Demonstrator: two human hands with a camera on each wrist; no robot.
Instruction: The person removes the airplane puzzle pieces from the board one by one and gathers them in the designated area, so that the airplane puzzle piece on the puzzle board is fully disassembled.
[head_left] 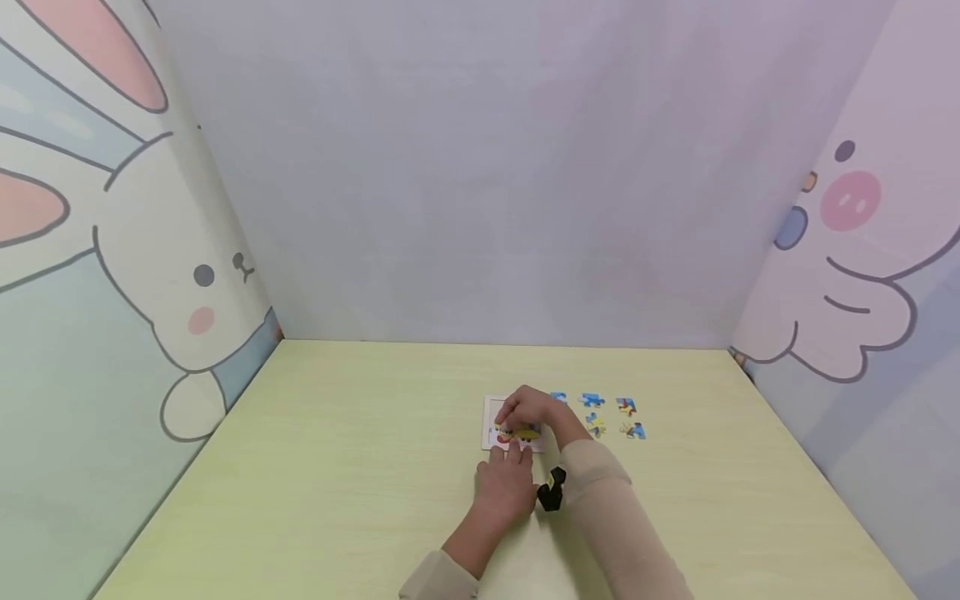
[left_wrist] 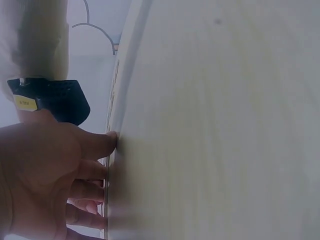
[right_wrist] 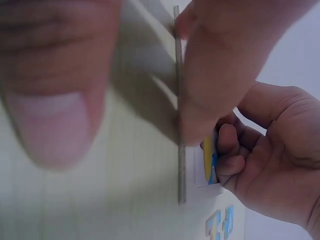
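"How many trays were there?"

"One puzzle tray (head_left: 486, 423), white-rimmed, lying flat on the table (head_left: 337, 467) near the middle of its width. It held part of a picture (head_left: 528, 433), yellow and red along the near side, while white showed at the far left corner."

"And the pieces outside it?"

"I counted at least five loose pieces (head_left: 591, 400) to the right of the tray, all on the table: three in a far row, two in a nearer one. The leftmost of the far row was partly covered by the right wrist. Blue and yellow showed on most, red on one."

"What were the two hands doing?"

"The left hand (head_left: 507, 486) lay palm down, fingers out straight, tips on the tray's near edge, gripping nothing. The right hand (head_left: 531, 406) arched over the tray, fingers bent down to the picture. They covered their own tips, so I couldn't tell whether they pinched a piece."

"Anything beside them?"

"One black device (head_left: 552, 489) at the right wrist, next to the left hand, and two beige sleeves (head_left: 626, 533), one on each arm."

"And round the table?"

"Three walls: a plain pale one (head_left: 450, 183) behind, a cartoon rabbit (head_left: 172, 292) on the left one, a pink-snouted figure (head_left: 900, 183) on the right."
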